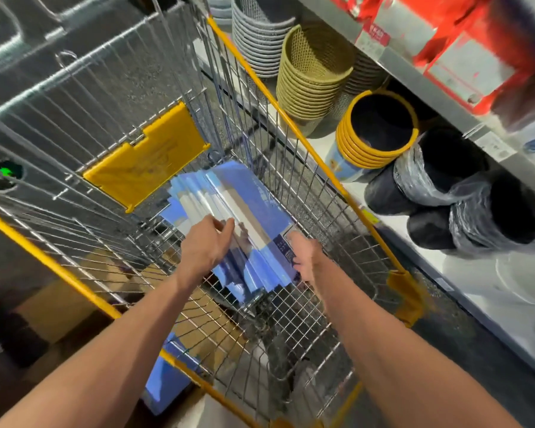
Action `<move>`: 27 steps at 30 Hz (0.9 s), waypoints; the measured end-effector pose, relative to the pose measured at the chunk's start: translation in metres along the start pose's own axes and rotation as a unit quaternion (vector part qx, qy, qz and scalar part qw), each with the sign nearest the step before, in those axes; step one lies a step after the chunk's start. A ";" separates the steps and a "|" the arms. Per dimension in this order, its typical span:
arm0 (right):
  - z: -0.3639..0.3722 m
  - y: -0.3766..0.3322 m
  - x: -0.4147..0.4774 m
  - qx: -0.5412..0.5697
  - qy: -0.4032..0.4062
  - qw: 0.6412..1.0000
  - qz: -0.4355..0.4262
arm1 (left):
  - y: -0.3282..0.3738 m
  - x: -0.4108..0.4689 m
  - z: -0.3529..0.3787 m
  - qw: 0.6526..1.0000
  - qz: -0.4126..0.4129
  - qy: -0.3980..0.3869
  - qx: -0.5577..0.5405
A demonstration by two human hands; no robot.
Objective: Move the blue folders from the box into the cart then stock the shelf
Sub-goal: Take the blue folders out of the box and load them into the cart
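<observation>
Looks midway through loading. Fanned folders inside the cart, low over its wire floor, grasped by 2 hands: left grip pinching the stack's top, right grip curled round its right edge. Blue pile outside the cart's near-left rim, probably still to load. Shelf right of the cart, seemingly not yet stocked with folders.

floor: dark, speckled
shelf: metal, right side, glare on front edge (blurry)
lower level: stacked grey baskets, tan mesh baskets, yellow-rimmed bins, black bins in plastic wrap
upper level: red packages
</observation>
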State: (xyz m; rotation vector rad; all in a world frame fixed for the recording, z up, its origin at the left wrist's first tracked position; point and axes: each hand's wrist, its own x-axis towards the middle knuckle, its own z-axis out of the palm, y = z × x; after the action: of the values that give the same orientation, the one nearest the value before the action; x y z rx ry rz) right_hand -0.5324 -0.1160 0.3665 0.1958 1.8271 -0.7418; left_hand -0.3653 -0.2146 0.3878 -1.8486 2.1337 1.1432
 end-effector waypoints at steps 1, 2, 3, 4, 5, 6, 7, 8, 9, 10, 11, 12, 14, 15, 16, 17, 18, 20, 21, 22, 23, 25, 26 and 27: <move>0.000 -0.002 -0.009 -0.023 0.002 0.999 -0.022 | 0.003 -0.008 -0.005 1.000 -0.002 0.000 -0.016; 0.000 -0.003 -0.018 -0.046 0.006 0.997 -0.054 | 0.006 -0.016 -0.009 0.999 0.002 0.004 -0.034; 0.000 -0.004 -0.033 -0.077 0.007 0.993 -0.087 | 0.009 -0.028 -0.016 0.999 0.007 0.014 -0.048; 0.001 -0.003 -0.045 -0.112 0.006 0.986 -0.119 | 0.012 -0.038 -0.021 0.998 0.015 0.024 -0.061; 0.001 -0.002 -0.060 -0.150 0.000 0.977 -0.154 | 0.016 -0.052 -0.028 0.996 0.024 0.038 -0.075; -0.001 0.001 -0.072 -0.174 -0.006 0.967 -0.185 | 0.019 -0.063 -0.033 0.994 0.030 0.048 -0.091; -0.004 0.006 -0.088 -0.195 -0.012 0.957 -0.213 | 0.022 -0.080 -0.039 0.991 0.034 0.061 -0.112; -0.006 0.010 -0.102 -0.209 -0.020 0.948 -0.239 | 0.023 -0.093 -0.044 0.987 0.037 0.075 -0.136; -0.010 0.015 -0.120 -0.219 -0.032 0.940 -0.260 | 0.024 -0.111 -0.049 0.982 0.039 0.094 -0.159; -0.011 0.020 -0.132 -0.226 -0.048 0.933 -0.277 | 0.026 -0.129 -0.052 0.977 0.043 0.110 -0.179; -0.015 0.027 -0.145 -0.237 -0.066 0.923 -0.296 | 0.026 -0.150 -0.055 0.971 0.045 0.127 -0.195; -0.017 0.033 -0.157 -0.249 -0.079 0.915 -0.309 | 0.026 -0.170 -0.057 0.967 0.049 0.143 -0.207; -0.022 0.046 -0.180 -0.251 -0.111 0.903 -0.331 | 0.022 -0.211 -0.060 0.956 0.057 0.173 -0.229; -0.023 0.053 -0.190 -0.250 -0.131 0.897 -0.339 | 0.018 -0.230 -0.061 0.951 0.061 0.188 -0.240; -0.023 0.060 -0.205 -0.253 -0.149 0.891 -0.348 | 0.011 -0.250 -0.062 0.944 0.058 0.206 -0.251; -0.021 0.069 -0.220 -0.257 -0.170 0.883 -0.355 | 0.002 -0.271 -0.063 0.937 0.051 0.227 -0.259; -0.019 0.076 -0.233 -0.263 -0.190 0.876 -0.358 | -0.006 -0.287 -0.063 0.932 0.040 0.244 -0.265; -0.008 0.094 -0.255 -0.282 -0.224 0.860 -0.360 | -0.031 -0.321 -0.061 0.922 0.016 0.278 -0.269; 0.002 0.106 -0.269 -0.291 -0.241 0.851 -0.364 | -0.048 -0.341 -0.061 0.917 0.001 0.294 -0.271; 0.008 0.115 -0.276 -0.300 -0.249 0.846 -0.364 | -0.059 -0.353 -0.058 0.914 -0.008 0.300 -0.274; 0.018 0.128 -0.286 -0.307 -0.268 0.838 -0.363 | -0.075 -0.369 -0.057 0.911 -0.023 0.308 -0.273; 0.033 0.150 -0.301 -0.335 -0.292 0.819 -0.363 | -0.103 -0.394 -0.051 0.906 -0.052 0.318 -0.276; 0.040 0.160 -0.308 -0.359 -0.301 0.806 -0.362 | -0.117 -0.405 -0.049 0.903 -0.064 0.325 -0.273; 0.047 0.170 -0.312 -0.372 -0.310 0.795 -0.366 | -0.129 -0.414 -0.046 0.902 -0.076 0.331 -0.268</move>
State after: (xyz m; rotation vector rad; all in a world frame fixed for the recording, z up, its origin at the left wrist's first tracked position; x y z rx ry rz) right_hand -0.2944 0.0586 0.5704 -1.2040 1.3729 -0.4375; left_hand -0.1252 0.0968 0.5765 -2.9559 2.0059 1.2904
